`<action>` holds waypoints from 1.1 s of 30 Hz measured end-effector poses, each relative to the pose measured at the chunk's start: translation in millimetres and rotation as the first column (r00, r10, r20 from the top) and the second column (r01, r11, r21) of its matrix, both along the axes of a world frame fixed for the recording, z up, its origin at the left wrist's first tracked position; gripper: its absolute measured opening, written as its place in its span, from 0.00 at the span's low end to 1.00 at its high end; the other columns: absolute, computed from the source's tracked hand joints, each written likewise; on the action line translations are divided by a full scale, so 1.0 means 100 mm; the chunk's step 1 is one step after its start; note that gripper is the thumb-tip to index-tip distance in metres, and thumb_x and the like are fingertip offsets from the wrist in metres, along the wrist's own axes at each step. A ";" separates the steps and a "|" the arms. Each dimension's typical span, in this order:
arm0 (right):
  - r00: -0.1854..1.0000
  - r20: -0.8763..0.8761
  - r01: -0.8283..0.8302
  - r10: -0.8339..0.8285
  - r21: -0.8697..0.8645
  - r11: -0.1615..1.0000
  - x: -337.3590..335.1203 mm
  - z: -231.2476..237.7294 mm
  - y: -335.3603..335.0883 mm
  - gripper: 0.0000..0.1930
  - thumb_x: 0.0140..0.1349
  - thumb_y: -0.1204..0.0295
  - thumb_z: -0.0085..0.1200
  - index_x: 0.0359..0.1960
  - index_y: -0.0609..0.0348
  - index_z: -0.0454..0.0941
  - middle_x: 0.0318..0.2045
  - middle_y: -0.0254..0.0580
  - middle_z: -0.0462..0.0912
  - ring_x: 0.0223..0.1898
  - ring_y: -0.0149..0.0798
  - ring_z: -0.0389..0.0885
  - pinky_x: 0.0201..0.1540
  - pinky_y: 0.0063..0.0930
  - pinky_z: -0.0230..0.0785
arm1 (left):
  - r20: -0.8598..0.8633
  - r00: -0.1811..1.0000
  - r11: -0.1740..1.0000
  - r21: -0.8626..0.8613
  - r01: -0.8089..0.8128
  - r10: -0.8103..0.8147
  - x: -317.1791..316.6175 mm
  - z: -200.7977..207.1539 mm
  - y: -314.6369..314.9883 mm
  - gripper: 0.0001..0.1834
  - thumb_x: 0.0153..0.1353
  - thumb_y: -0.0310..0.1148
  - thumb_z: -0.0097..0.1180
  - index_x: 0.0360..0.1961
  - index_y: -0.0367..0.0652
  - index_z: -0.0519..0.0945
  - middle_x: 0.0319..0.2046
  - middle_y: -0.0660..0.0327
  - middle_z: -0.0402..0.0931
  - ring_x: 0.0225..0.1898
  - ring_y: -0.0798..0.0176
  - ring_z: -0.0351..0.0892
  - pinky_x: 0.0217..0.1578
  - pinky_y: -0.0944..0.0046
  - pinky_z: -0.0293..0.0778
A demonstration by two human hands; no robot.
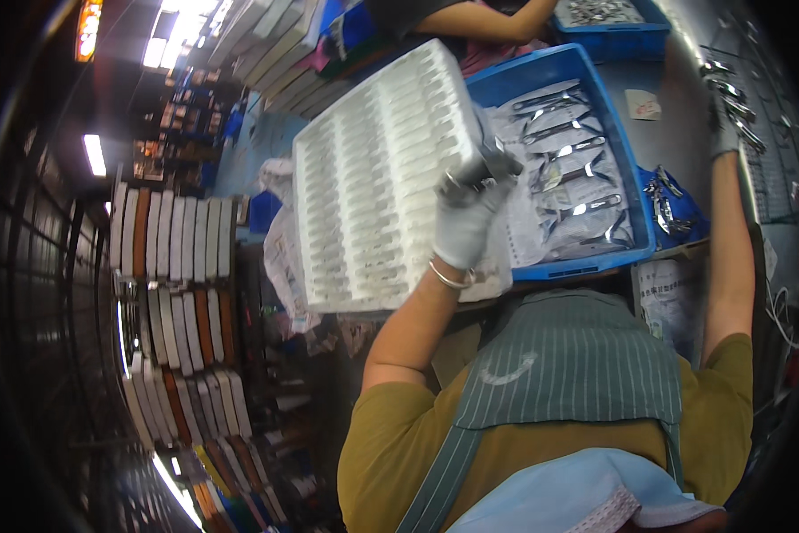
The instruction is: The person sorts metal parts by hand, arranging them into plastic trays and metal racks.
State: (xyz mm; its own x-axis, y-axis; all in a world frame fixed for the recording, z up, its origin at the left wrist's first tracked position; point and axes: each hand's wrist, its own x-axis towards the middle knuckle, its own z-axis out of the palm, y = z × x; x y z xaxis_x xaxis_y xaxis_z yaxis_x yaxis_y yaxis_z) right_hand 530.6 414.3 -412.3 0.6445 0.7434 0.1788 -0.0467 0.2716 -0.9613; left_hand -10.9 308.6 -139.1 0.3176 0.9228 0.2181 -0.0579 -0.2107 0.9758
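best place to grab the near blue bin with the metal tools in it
Probably by the rim of the near blue bin, at its near and right sides, coming from the right and front. Its walls rise around the metal tools lying inside, and the white tray hides most of the left side.

Metal tools [595, 206] appear glossy and smooth from where I stand. Tub [586, 265]: smooth plastic, slight sheen. Slotted tray [377, 178]: matt, ridged, plastic-like. Left hand [470, 222]: matt, cloth-like glove. Apron [568, 364]: matt cloth. Bangle [450, 277]: shiny, metallic.
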 end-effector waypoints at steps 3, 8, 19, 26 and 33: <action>0.996 0.040 -0.080 0.084 -0.092 0.993 0.01 -0.13 -0.08 0.15 0.62 0.75 0.41 0.52 0.57 0.64 0.40 0.30 0.67 0.42 0.28 0.63 0.50 0.20 0.56 | -0.038 0.987 0.912 -0.378 -0.158 0.155 -0.50 0.00 0.19 0.12 0.58 0.27 0.52 0.43 0.34 0.71 0.33 0.55 0.76 0.33 0.63 0.76 0.38 0.63 0.73; 0.967 0.149 -0.145 0.204 -0.336 0.931 0.01 -0.20 -0.45 0.29 0.59 0.79 0.33 0.64 0.58 0.45 0.62 0.38 0.54 0.65 0.40 0.47 0.68 0.36 0.31 | -0.133 0.990 0.716 -0.686 -0.129 0.051 -1.13 -0.18 0.10 0.13 0.55 0.27 0.54 0.42 0.35 0.72 0.33 0.57 0.77 0.33 0.64 0.77 0.34 0.66 0.74; 0.891 -0.451 0.011 0.055 0.142 0.990 -0.04 -0.12 -1.19 0.19 0.62 0.65 0.45 0.55 0.50 0.66 0.39 0.36 0.80 0.36 0.35 0.77 0.42 0.31 0.67 | -0.108 0.990 0.372 -0.926 -0.067 -0.092 -1.31 -0.63 -0.08 0.11 0.55 0.31 0.56 0.38 0.37 0.74 0.33 0.62 0.76 0.31 0.69 0.75 0.31 0.72 0.72; 0.809 -0.588 0.101 0.019 0.170 0.980 -0.72 0.20 -1.27 0.08 0.58 0.70 0.53 0.37 0.56 0.73 0.29 0.28 0.73 0.26 0.22 0.67 0.29 0.16 0.62 | -0.805 0.472 0.845 -0.495 -0.202 -0.359 -1.49 -0.54 0.04 0.30 0.45 0.50 0.62 0.37 0.32 0.73 0.24 0.58 0.76 0.25 0.69 0.74 0.28 0.68 0.71; 0.999 -0.032 0.008 -0.007 0.056 0.998 -1.77 1.64 -1.46 0.11 0.61 0.70 0.49 0.44 0.59 0.73 0.38 0.36 0.78 0.31 0.24 0.72 0.31 0.14 0.62 | -0.926 0.301 0.900 -0.318 -0.298 -0.228 -1.59 -0.50 -0.12 0.27 0.44 0.41 0.63 0.45 0.41 0.71 0.26 0.56 0.77 0.27 0.65 0.78 0.28 0.67 0.73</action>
